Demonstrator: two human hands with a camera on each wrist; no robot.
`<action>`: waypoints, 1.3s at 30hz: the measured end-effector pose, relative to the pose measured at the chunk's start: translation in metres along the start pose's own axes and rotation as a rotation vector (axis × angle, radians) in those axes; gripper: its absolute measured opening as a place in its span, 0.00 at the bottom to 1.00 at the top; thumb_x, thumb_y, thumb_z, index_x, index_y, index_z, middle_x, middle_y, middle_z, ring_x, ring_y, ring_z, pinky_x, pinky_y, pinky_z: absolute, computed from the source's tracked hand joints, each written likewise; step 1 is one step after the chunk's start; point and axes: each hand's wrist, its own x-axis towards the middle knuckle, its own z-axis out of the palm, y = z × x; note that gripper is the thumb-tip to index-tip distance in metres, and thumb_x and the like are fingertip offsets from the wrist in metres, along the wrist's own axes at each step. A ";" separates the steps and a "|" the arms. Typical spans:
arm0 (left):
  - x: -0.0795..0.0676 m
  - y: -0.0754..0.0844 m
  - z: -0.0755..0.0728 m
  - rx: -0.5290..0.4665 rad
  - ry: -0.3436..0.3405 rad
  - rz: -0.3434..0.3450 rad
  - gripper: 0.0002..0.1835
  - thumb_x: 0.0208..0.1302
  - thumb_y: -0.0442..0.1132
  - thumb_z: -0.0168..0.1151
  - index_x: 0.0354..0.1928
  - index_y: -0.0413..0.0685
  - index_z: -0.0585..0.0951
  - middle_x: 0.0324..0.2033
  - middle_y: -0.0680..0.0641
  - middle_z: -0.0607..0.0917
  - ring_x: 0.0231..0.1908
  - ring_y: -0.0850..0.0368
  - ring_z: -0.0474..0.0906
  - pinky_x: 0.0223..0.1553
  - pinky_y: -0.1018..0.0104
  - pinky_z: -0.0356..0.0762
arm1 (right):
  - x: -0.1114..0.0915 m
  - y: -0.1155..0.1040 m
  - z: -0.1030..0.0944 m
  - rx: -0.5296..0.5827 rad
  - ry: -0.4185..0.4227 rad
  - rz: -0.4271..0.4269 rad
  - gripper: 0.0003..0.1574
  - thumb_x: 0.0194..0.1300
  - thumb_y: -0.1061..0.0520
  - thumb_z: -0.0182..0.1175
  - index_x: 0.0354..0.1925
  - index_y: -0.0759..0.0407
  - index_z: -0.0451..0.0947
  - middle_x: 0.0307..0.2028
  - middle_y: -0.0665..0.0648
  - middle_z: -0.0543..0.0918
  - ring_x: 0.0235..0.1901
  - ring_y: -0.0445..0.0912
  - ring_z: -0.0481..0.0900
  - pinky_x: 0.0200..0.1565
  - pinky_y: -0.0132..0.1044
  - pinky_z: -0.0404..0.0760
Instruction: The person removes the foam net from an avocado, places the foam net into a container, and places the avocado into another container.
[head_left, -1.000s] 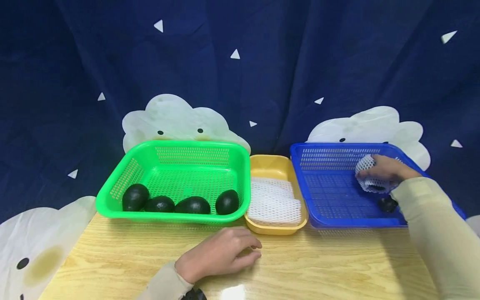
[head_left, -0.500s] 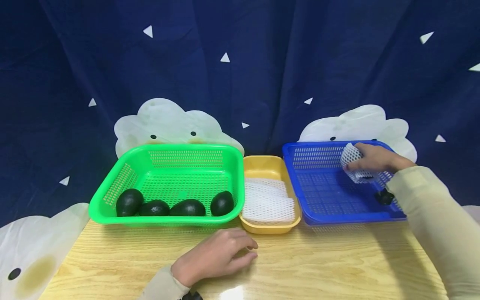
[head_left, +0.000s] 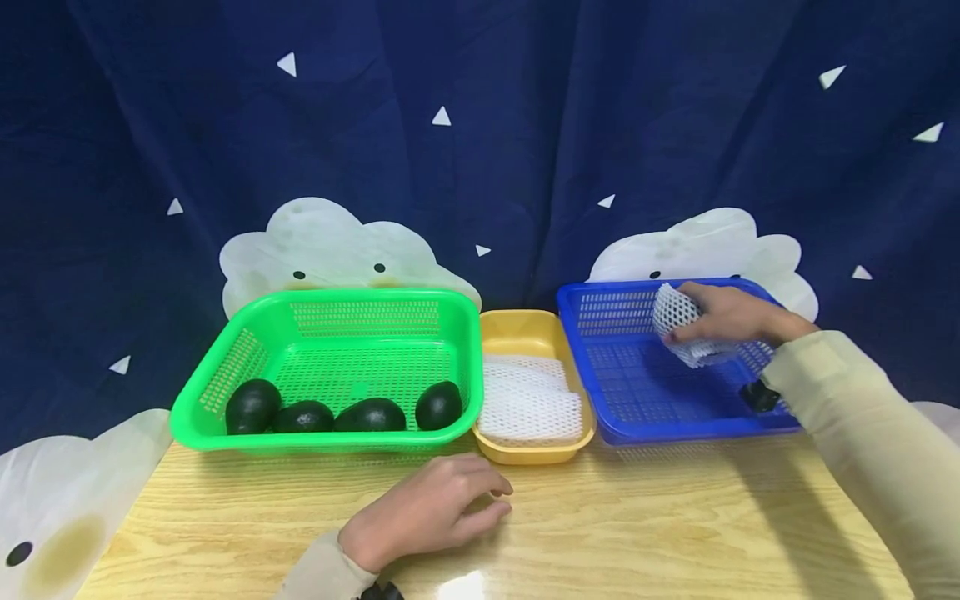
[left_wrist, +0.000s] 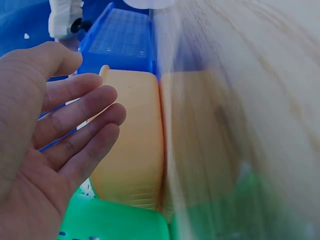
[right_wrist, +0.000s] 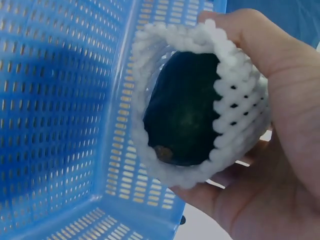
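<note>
In the head view my right hand (head_left: 731, 314) holds a dark avocado in a white foam net sleeve (head_left: 675, 317) over the blue basket (head_left: 611, 427). Seen from the right wrist, the avocado (right_wrist: 187, 112) shows through the sleeve's open end, its brown stem spot low down. My fingers and thumb curl round the net. My left hand (head_left: 435, 510) is at the table in front of the yellow tray (head_left: 536, 455), fingers loosely bent and holding nothing. The left wrist view shows its palm (left_wrist: 37, 205) beside that tray.
Several bare dark avocados (head_left: 371, 414) lie along the front of the green basket (head_left: 330, 439) on the left. White foam net sleeves (head_left: 528, 408) lie stacked in the yellow tray between the two baskets. A dark blue curtain (head_left: 517, 150) hangs behind the wooden table (head_left: 637, 525).
My right hand has moved left and a little up within the blue basket's area, carrying the sleeved avocado. The head view has shifted slightly. My left hand stays in place.
</note>
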 end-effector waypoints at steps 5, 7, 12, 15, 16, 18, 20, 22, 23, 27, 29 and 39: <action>0.000 0.001 0.000 0.004 0.003 0.003 0.12 0.76 0.48 0.60 0.46 0.51 0.88 0.42 0.58 0.90 0.45 0.68 0.85 0.50 0.75 0.83 | -0.001 -0.014 0.004 0.043 -0.015 -0.031 0.57 0.55 0.37 0.76 0.70 0.63 0.64 0.52 0.67 0.83 0.45 0.54 0.82 0.40 0.45 0.85; 0.000 0.001 0.001 0.007 0.008 0.007 0.12 0.76 0.48 0.61 0.46 0.51 0.88 0.42 0.58 0.90 0.44 0.68 0.85 0.50 0.75 0.83 | -0.003 -0.019 0.005 0.037 -0.013 -0.056 0.58 0.54 0.38 0.77 0.71 0.65 0.64 0.51 0.66 0.83 0.44 0.53 0.82 0.40 0.44 0.85; 0.000 0.001 0.001 0.009 0.014 0.013 0.12 0.76 0.48 0.61 0.46 0.51 0.88 0.42 0.57 0.90 0.44 0.68 0.85 0.50 0.75 0.83 | -0.006 -0.032 0.009 0.023 0.012 -0.123 0.57 0.52 0.45 0.79 0.71 0.66 0.65 0.50 0.65 0.84 0.43 0.51 0.83 0.41 0.40 0.83; 0.000 0.001 0.001 0.008 0.015 0.015 0.12 0.76 0.48 0.61 0.46 0.51 0.88 0.42 0.57 0.90 0.44 0.68 0.85 0.49 0.75 0.83 | -0.007 -0.042 0.012 0.037 0.015 -0.144 0.55 0.51 0.49 0.78 0.70 0.66 0.65 0.51 0.66 0.84 0.44 0.51 0.83 0.42 0.41 0.85; 0.000 0.001 0.001 0.010 0.016 0.014 0.12 0.76 0.48 0.61 0.46 0.51 0.88 0.42 0.57 0.90 0.44 0.68 0.85 0.49 0.75 0.83 | -0.008 -0.045 0.013 0.043 0.016 -0.155 0.54 0.51 0.50 0.78 0.70 0.66 0.65 0.52 0.66 0.83 0.44 0.52 0.83 0.42 0.42 0.86; 0.000 0.002 0.001 0.012 0.016 0.014 0.12 0.75 0.48 0.61 0.46 0.52 0.88 0.42 0.58 0.90 0.44 0.68 0.85 0.49 0.76 0.83 | -0.009 -0.051 0.014 0.053 0.014 -0.176 0.52 0.51 0.52 0.78 0.68 0.66 0.67 0.52 0.66 0.83 0.45 0.52 0.83 0.44 0.44 0.87; 0.000 0.002 0.001 0.014 0.016 0.014 0.12 0.75 0.48 0.61 0.46 0.52 0.88 0.42 0.58 0.90 0.44 0.68 0.85 0.49 0.76 0.83 | -0.010 -0.056 0.016 0.061 0.016 -0.198 0.49 0.50 0.53 0.78 0.67 0.65 0.69 0.52 0.65 0.83 0.45 0.52 0.82 0.44 0.45 0.88; 0.000 0.002 0.001 0.014 0.016 0.013 0.12 0.75 0.48 0.61 0.46 0.52 0.88 0.42 0.58 0.90 0.44 0.68 0.85 0.50 0.75 0.83 | -0.012 -0.060 0.017 0.061 0.022 -0.220 0.47 0.50 0.54 0.78 0.65 0.63 0.70 0.51 0.63 0.83 0.45 0.51 0.82 0.43 0.44 0.87; 0.000 0.002 0.001 0.014 0.015 0.013 0.12 0.75 0.48 0.61 0.46 0.52 0.88 0.42 0.58 0.90 0.44 0.68 0.85 0.50 0.75 0.83 | -0.013 -0.061 0.017 0.062 0.021 -0.222 0.47 0.50 0.53 0.78 0.65 0.62 0.70 0.50 0.63 0.83 0.44 0.51 0.82 0.42 0.43 0.87; 0.000 0.003 0.001 0.013 0.016 0.012 0.12 0.75 0.48 0.61 0.46 0.51 0.88 0.42 0.58 0.90 0.44 0.68 0.85 0.50 0.75 0.83 | -0.017 -0.067 0.020 0.057 0.016 -0.221 0.48 0.50 0.51 0.78 0.66 0.57 0.69 0.49 0.63 0.84 0.41 0.49 0.83 0.38 0.40 0.87; 0.000 0.003 0.001 0.013 0.017 0.014 0.12 0.75 0.48 0.61 0.46 0.51 0.89 0.42 0.58 0.90 0.44 0.68 0.85 0.50 0.75 0.83 | -0.019 -0.070 0.022 0.056 0.017 -0.225 0.48 0.50 0.51 0.78 0.67 0.55 0.69 0.49 0.62 0.84 0.41 0.49 0.83 0.37 0.39 0.87; 0.000 0.002 0.002 0.017 0.030 0.030 0.11 0.74 0.48 0.62 0.46 0.51 0.89 0.42 0.58 0.90 0.44 0.68 0.85 0.50 0.76 0.83 | -0.032 -0.095 0.028 0.043 0.046 -0.283 0.53 0.49 0.50 0.78 0.70 0.59 0.68 0.50 0.58 0.85 0.42 0.46 0.81 0.40 0.34 0.84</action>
